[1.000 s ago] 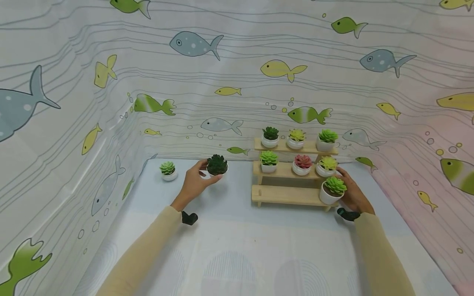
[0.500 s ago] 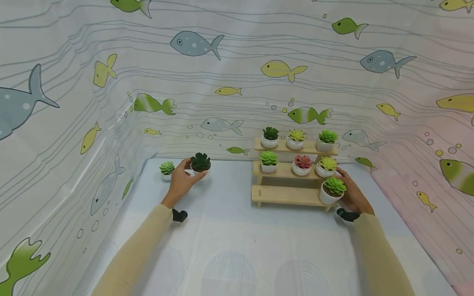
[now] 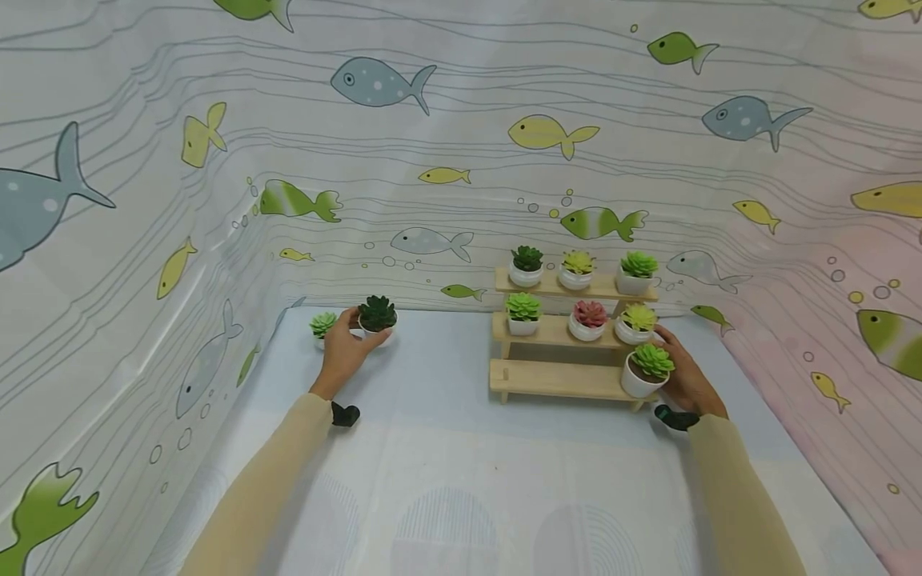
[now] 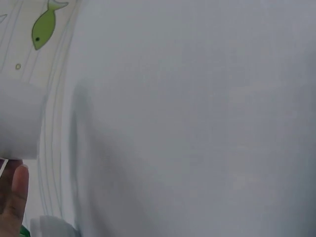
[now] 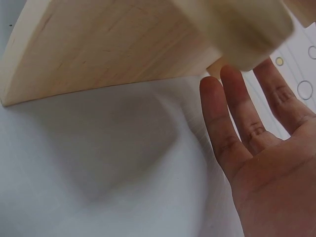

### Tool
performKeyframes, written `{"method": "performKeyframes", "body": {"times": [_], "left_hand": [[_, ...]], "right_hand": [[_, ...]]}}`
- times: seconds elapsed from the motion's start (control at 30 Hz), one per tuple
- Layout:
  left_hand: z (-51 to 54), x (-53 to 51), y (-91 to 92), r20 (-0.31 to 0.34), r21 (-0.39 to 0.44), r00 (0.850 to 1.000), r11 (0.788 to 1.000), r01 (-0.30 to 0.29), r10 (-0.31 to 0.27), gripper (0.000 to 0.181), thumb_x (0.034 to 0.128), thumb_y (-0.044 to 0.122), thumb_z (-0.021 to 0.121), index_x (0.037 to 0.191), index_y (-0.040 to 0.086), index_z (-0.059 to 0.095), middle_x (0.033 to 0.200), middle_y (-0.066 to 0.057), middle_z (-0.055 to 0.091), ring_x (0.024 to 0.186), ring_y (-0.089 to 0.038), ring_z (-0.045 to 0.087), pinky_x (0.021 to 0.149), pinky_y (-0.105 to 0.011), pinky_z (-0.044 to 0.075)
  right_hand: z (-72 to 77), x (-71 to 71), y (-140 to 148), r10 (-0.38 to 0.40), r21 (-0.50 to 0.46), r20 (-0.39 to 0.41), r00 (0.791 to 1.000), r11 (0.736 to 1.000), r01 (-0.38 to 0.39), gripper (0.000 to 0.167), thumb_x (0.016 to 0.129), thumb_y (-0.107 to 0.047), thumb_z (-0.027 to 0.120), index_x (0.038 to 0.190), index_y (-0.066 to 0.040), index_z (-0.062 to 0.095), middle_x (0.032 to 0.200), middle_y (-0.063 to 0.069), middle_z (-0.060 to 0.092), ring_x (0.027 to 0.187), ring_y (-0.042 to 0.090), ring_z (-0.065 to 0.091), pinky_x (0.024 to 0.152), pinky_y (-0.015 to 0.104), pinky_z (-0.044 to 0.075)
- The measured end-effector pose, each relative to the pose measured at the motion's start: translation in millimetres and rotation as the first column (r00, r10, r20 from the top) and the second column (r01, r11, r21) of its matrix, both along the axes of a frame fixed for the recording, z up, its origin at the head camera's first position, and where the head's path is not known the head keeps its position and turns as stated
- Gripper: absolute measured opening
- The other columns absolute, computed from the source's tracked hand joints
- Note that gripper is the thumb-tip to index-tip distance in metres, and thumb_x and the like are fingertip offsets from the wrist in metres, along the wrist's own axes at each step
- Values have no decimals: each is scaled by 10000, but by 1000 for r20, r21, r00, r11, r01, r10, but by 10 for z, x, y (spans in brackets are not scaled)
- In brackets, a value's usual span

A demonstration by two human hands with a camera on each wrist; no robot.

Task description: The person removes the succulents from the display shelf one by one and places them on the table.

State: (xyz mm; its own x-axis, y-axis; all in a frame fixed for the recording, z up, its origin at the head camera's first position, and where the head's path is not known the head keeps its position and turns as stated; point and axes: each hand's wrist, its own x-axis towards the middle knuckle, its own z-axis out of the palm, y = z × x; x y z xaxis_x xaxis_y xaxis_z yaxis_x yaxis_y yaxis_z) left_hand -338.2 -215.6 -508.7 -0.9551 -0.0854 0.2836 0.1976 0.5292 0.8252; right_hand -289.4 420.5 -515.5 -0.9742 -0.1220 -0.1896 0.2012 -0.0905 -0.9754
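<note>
In the head view my left hand (image 3: 342, 349) grips a white pot with a dark green succulent (image 3: 378, 314), raised over the table. The left wrist view shows the side of that pot (image 4: 19, 118) above my fingers (image 4: 16, 197). A small light green potted succulent (image 3: 322, 325) stands just behind my left hand, partly covered by it. At the right end of the three-step wooden stand (image 3: 562, 379) is my right hand (image 3: 687, 380), close behind a light green succulent in a white pot (image 3: 643, 376). Its fingers (image 5: 242, 106) look fairly straight at the wood in the right wrist view; the thumb is hidden.
On the top step stand three potted succulents, dark green (image 3: 526, 272), yellow-green (image 3: 576, 276) and green (image 3: 637, 280). The middle step bears green (image 3: 523, 320), red (image 3: 587, 326) and yellow (image 3: 636, 330) ones. Fish-printed sheeting (image 3: 475, 200) encloses the table (image 3: 446, 448).
My left hand has carried the dark green succulent leftward, toward the small light green one, which it now partly covers. My right hand has stayed at the stand.
</note>
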Motion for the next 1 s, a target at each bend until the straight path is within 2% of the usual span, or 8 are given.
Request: {"method": "performKeyframes", "body": {"times": [0.23, 0.4, 0.63, 0.8, 1.0], "left_hand": [[-51, -34, -31, 43, -1, 999, 1000, -22, 22, 902, 884, 429, 823, 1544, -5, 388, 1373, -221, 534, 1210, -349, 520, 934, -489, 495], [-108, -78, -46, 44, -11, 998, 999, -34, 35, 913, 874, 461, 823, 1531, -15, 405, 1365, -228, 541, 1197, -356, 527, 927, -497, 502], [-173, -94, -48, 67, -30, 996, 997, -65, 67, 896, 872, 467, 824, 1513, -13, 423, 1330, -220, 560, 1174, -350, 543, 918, -484, 516], [-182, -100, -51, 71, -42, 995, 996, -73, 75, 878, 871, 475, 823, 1493, -13, 442, 1286, -214, 572, 1147, -352, 542, 908, -492, 498], [-155, -97, -39, 89, -48, 993, 996, -78, 82, 879, 867, 492, 820, 1481, -18, 450, 1275, -217, 571, 1154, -362, 530, 935, -520, 474]], "right_hand": [[4, 14, -7, 1, -2, -3, 1000, 1000, -1, 621, 1110, -460, 413, 1627, -441, 70, 1702, 45, -31, 1467, 236, 199, 1223, 597, 71], [6, 19, -17, -7, 4, 1, 1000, 1000, 7, 616, 1111, -460, 407, 1625, -438, 69, 1701, 40, -24, 1454, 216, 220, 1226, 578, 81], [-14, -2, -6, 9, -15, 13, 1000, 1000, -8, 637, 1119, -441, 392, 1637, -432, 20, 1714, 58, -103, 1532, 303, 64, 1221, 605, 53], [-15, -4, -6, 7, -11, 16, 1000, 1000, -7, 639, 1122, -439, 381, 1639, -433, 5, 1716, 59, -101, 1533, 314, 59, 1219, 615, 57], [19, 4, -15, 5, -4, 11, 1000, 1000, -5, 660, 1112, -459, 405, 1640, -434, 9, 1715, 69, -81, 1509, 291, 133, 1220, 611, 74]]}}
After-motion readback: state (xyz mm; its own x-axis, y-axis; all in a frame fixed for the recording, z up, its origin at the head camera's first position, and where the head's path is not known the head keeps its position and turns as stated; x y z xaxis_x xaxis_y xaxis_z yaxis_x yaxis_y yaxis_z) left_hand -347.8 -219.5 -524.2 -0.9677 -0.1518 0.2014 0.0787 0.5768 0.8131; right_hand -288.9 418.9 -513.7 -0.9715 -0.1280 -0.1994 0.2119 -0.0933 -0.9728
